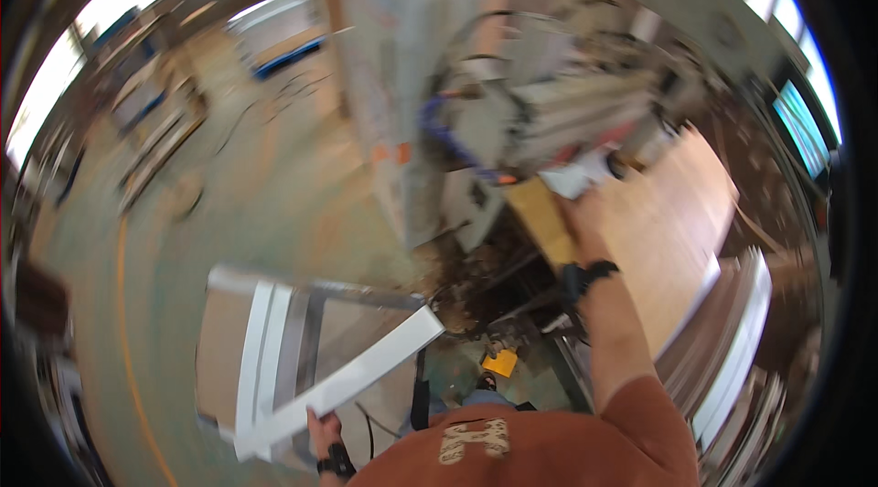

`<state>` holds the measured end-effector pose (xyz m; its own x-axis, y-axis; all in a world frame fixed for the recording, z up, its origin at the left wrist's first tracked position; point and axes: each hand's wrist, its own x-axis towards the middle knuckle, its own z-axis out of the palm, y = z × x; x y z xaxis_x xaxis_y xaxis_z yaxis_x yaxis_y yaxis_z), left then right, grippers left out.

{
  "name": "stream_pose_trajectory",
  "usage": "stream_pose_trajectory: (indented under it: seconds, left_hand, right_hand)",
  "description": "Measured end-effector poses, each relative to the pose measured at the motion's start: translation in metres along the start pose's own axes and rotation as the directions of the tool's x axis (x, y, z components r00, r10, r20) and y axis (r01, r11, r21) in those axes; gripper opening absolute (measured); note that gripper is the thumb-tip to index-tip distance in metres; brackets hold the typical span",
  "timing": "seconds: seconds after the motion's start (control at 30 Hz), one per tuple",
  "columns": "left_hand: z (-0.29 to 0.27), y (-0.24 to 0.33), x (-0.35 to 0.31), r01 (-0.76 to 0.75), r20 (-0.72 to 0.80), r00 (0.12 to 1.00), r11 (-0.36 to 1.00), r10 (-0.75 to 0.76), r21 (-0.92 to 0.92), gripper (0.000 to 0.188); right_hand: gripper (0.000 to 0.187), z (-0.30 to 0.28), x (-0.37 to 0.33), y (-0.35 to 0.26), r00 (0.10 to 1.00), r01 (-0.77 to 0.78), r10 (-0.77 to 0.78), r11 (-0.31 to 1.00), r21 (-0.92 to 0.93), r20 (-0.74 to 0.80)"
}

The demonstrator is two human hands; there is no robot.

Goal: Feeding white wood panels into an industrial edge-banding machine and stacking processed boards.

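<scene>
A long white strip (352, 386) lies slantwise at the lower left, and my left hand (325, 432) is closed on its near edge. The strip crosses above a stack of panels (247, 304), where more white strips (265, 331) lie. My right arm stretches forward to the machine side. There my right hand (582, 208) is at a crumpled white piece (576, 174), cloth or paper, beside a yellow board (540, 217). Motion blur smears the right fingers, so their grip does not show.
A blurred machine (549, 103) with cables stands ahead. A wood-coloured panel (672, 222) lies at the right, above stacked strips (732, 350). A yellow piece (499, 362) is on the floor near my feet. Pallets and a cart (274, 30) stand farther left.
</scene>
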<state>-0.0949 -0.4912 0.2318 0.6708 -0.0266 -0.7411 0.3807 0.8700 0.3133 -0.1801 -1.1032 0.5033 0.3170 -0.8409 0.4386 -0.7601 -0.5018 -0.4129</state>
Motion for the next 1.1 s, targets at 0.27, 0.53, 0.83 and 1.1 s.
stream_pose_trajectory:
  seconds: [0.27,0.53,0.83,1.1]
  left_hand:
    - [-0.043,0.015,0.047,0.068,-0.234,0.967,0.988,-0.099,-0.139,0.029]
    - [-0.065,0.042,0.147,-0.210,-0.422,0.900,0.955,0.105,-0.211,0.025]
    - [-0.091,0.101,0.301,-0.444,-0.503,0.807,0.879,0.309,-0.173,0.029]
    - [-0.127,0.102,0.374,-0.457,-0.536,0.777,0.881,0.329,-0.121,0.021]
  right_hand:
    - [0.059,-0.034,-0.121,0.043,0.976,0.165,-0.155,0.985,-0.052,0.151]
    - [0.044,-0.066,-0.157,0.021,0.941,0.331,-0.312,0.931,-0.157,0.134]
    - [0.037,-0.062,-0.167,-0.004,0.928,0.372,-0.316,0.836,-0.403,0.200]
    - [0.025,-0.050,-0.171,0.003,0.933,0.359,-0.305,0.832,-0.423,0.193]
